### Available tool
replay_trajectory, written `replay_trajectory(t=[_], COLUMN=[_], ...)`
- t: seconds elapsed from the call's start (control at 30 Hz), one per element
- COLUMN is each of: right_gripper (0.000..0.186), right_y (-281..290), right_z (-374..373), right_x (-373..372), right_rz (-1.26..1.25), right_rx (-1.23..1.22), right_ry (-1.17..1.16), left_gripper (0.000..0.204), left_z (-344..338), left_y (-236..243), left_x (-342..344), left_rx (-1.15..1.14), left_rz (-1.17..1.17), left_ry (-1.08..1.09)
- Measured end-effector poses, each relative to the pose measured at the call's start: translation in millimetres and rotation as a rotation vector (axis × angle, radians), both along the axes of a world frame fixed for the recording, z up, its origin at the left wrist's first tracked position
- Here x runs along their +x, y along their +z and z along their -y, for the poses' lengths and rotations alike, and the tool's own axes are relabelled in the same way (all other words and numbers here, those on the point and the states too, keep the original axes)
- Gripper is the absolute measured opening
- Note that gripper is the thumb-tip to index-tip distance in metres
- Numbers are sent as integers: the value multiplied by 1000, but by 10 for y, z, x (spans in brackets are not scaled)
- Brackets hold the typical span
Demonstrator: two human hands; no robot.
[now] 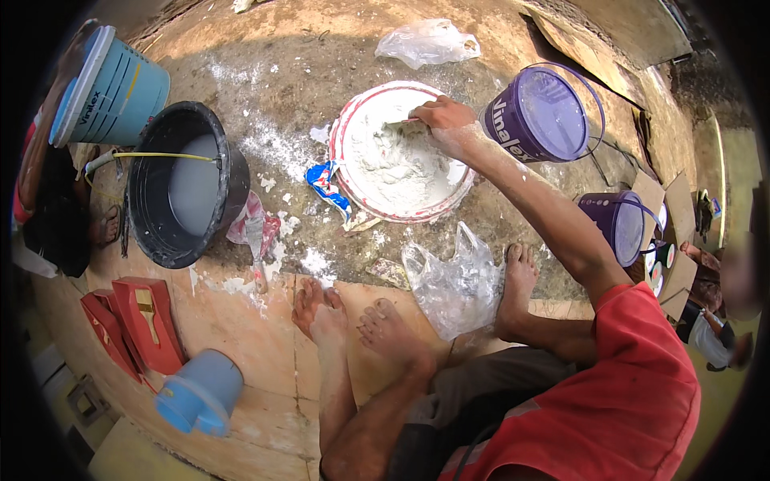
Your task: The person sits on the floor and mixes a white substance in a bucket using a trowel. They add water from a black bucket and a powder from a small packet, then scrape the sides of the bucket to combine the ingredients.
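Observation:
My right hand is closed on a small tool, mostly hidden by my fingers, over a white, red-rimmed bucket of thick white paste. My left hand hangs low by the tiled edge beside my bare foot, fingers apart and holding nothing visible. A blue-and-white torn packet lies against the bucket's left side. A crumpled clear bag lies between my feet, and a pink wrapper lies farther left.
Around me are a black tub of milky liquid, purple buckets, a blue pail, red trays with a brush, a blue container and a plastic bag. Other people are at both edges, near cardboard.

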State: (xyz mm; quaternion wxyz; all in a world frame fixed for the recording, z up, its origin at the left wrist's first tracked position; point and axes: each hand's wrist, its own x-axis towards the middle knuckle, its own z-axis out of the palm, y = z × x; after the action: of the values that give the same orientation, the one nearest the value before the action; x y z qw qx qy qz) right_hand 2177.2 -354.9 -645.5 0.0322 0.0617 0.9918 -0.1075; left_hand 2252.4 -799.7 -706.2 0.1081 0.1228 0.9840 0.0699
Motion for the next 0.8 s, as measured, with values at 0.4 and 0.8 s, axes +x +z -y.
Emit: replay_trajectory(t=[0.4, 0.8], right_gripper=[22, 25], right_y=[140, -780], right_z=[63, -438], right_x=[452, 393], right_rz=[55, -78], right_rx=[-358, -493], right_ry=[-585, -1075], left_gripper=[41, 39], left_z=[56, 113], left_y=[-46, -129], left_x=[20, 0], left_rx=[-59, -16], left_rz=[-29, -18], left_ry=[-9, -2])
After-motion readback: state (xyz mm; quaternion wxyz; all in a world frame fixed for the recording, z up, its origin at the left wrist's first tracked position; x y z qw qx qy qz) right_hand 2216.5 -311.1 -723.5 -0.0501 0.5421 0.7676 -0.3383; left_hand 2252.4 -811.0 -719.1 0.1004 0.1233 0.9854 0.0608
